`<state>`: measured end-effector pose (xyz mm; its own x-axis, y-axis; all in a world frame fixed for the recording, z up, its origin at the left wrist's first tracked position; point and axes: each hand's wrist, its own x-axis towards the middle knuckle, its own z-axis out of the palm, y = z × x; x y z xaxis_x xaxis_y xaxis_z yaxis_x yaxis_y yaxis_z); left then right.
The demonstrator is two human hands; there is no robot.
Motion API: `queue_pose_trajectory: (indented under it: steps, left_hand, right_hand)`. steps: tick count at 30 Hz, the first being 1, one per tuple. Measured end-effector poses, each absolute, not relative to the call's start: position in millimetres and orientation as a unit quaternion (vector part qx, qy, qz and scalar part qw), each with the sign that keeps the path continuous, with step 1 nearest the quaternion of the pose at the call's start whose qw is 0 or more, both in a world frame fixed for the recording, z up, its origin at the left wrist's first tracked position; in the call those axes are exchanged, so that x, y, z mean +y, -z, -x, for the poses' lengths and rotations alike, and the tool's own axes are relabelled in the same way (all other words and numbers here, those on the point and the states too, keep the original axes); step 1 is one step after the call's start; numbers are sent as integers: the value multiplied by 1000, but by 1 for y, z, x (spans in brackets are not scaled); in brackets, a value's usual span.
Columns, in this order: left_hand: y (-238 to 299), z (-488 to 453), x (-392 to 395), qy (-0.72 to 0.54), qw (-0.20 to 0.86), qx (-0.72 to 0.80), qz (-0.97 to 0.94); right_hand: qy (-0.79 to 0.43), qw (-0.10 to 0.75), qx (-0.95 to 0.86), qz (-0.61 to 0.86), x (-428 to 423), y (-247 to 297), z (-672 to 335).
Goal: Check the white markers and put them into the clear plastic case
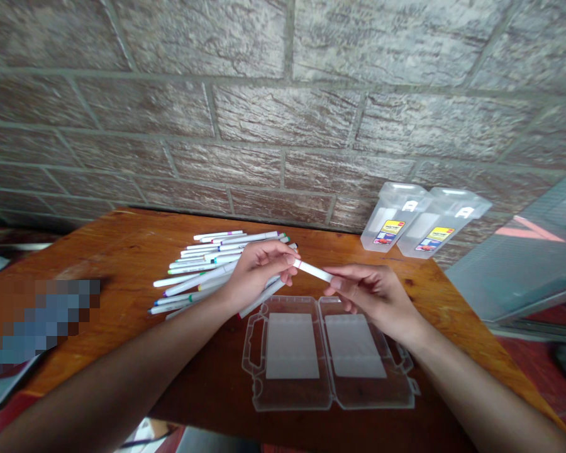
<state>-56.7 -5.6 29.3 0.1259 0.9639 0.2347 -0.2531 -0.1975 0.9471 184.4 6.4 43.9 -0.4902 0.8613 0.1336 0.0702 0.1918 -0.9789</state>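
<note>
A white marker (315, 270) with a pinkish-red band near one end is held between both hands, above the table. My left hand (264, 267) pinches its banded end, while the fingers of my right hand (375, 292) close round the other end. Below the hands lies a clear plastic case (332, 384), spread open, with a white sheet or panel in each half. To the left, partly behind my left hand and forearm, is a loose pile of white markers (188, 280) with variously coloured ends.
Two translucent plastic containers (387, 217) with yellow and blue labels stand at the back right of the wooden table (108, 264). Behind them rises a stone-block wall (283, 126). A dark flat device, partly blurred out, lies at the left edge.
</note>
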Motion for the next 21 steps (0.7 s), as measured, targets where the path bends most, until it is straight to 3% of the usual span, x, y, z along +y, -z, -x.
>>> queue_pose_trajectory:
  steps: [21]
  left_hand:
    - [-33, 60, -1, -608, 573, 315, -451]
  right_hand:
    - [-569, 390, -661, 295, 6, -49, -188]
